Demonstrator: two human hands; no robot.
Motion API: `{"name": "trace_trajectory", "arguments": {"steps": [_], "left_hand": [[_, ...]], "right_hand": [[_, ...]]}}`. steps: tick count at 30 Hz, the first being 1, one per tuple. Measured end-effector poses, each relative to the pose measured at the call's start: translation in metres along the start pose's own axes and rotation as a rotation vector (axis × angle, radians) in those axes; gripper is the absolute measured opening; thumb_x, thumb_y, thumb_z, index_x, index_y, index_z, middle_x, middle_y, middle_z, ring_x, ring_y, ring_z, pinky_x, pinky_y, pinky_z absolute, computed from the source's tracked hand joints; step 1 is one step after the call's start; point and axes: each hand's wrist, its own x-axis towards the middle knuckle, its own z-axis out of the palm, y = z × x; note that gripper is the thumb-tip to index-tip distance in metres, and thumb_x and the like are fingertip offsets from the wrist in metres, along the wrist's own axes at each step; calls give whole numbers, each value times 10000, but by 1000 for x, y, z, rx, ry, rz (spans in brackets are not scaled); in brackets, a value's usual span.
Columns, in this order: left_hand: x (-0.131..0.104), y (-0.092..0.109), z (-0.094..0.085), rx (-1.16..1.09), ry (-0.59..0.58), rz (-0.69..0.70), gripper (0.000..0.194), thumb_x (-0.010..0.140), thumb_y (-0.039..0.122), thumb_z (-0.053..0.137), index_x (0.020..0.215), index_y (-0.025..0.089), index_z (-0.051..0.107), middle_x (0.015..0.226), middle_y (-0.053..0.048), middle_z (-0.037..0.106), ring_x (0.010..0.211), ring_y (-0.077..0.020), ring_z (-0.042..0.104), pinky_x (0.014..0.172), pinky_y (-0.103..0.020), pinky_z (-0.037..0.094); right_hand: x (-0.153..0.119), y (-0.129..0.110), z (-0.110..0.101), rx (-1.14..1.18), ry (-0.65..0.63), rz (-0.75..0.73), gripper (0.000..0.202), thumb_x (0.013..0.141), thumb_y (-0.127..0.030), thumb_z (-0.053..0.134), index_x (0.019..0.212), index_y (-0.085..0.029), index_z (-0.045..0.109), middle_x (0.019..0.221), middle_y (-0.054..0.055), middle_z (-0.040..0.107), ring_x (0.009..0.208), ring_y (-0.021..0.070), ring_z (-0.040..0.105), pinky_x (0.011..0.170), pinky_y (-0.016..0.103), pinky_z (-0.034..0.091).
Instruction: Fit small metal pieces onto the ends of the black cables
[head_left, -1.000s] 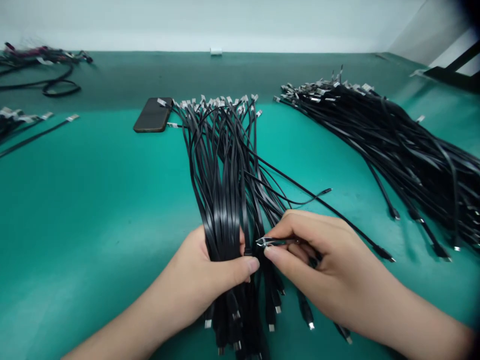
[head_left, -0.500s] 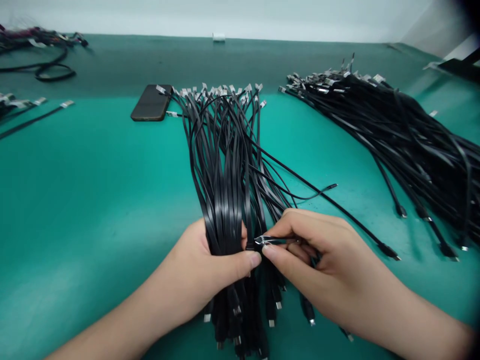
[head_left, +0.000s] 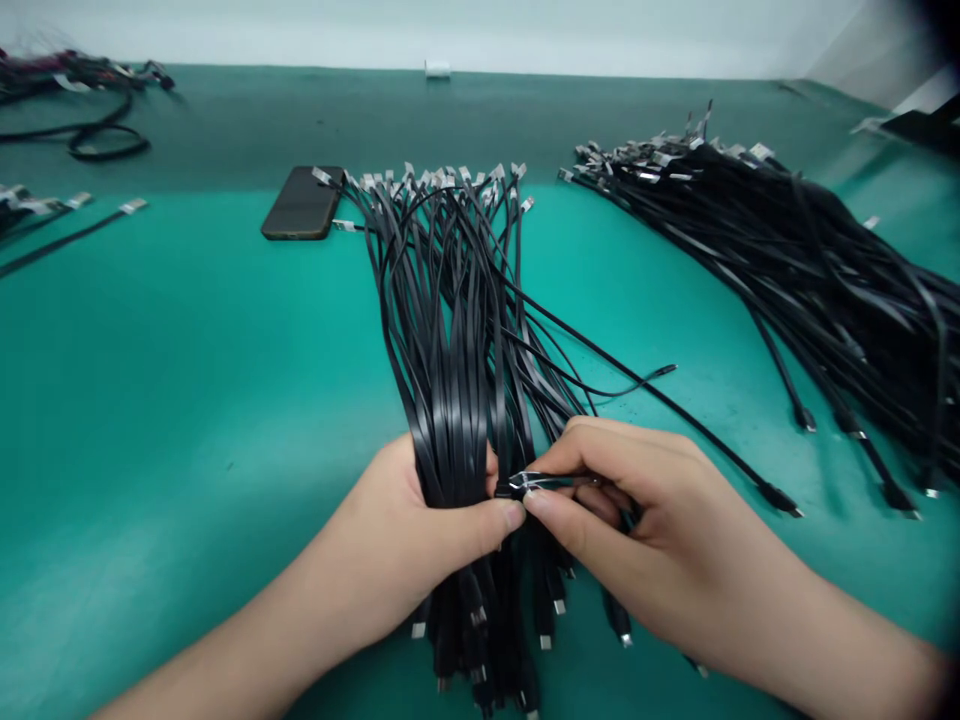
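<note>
Bundle of flat black cables (head_left: pixel 454 400): to the right of the phone (head_left: pixel 298 206) and nearer; one plug (head_left: pixel 322 177) overlaps the phone. Left hand (head_left: pixel 427 525) wrapped round the bundle, thumb across its top. Right hand (head_left: pixel 626 490) pinching a small metal-tipped tool (head_left: pixel 526 481), nearer than the phone and to its right; whether the tip touches a cable, cannot tell. Larger cable heap (head_left: pixel 780 250): well right of the phone. Loose cable (head_left: pixel 67 239): left of it.

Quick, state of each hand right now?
Left hand: closed around a bunch of cables.
Right hand: closed, holding a metal-tipped tool.
</note>
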Motion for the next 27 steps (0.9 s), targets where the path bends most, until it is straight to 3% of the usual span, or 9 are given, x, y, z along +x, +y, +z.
{"name": "trace_trajectory", "arguments": {"steps": [16,19,21,24,27], "left_hand": [[0,1,2,19,7,-4,206,690,252,803,810,185,650,779,6,630,714,-162,555,610,-252,411],[0,2,2,27,9,10,220,685,256,808,755,190,610,712,29,566,664,-141,509,580,-241,394],[0,4,1,54,12,4,229,698,269,802,739,195,589,677,47,516,631,-126,468,568,-236,386],[-1,6,1,94,3,-21,205,732,269,778,762,194,589,698,47,523,650,-129,474,601,-246,405],[-1,7,0,86,-14,-12,225,730,257,784,753,193,570,699,53,515,662,-126,472,615,-248,404]], "right_hand": [[0,-2,-2,35,-54,40,201,937,-190,634,740,-228,626,610,-26,558,503,117,466,411,238,314],[1,-1,-3,55,-55,46,219,937,-202,628,719,-222,617,588,-30,550,489,114,461,407,237,319],[2,1,-5,59,-12,81,211,931,-210,620,721,-222,618,567,-33,538,472,117,454,399,243,321],[3,3,-11,66,150,119,146,940,-218,604,798,-226,638,624,-22,579,507,132,495,428,253,374],[3,4,-13,99,245,-21,77,964,-207,598,911,-229,649,935,37,698,807,172,653,623,266,508]]}}
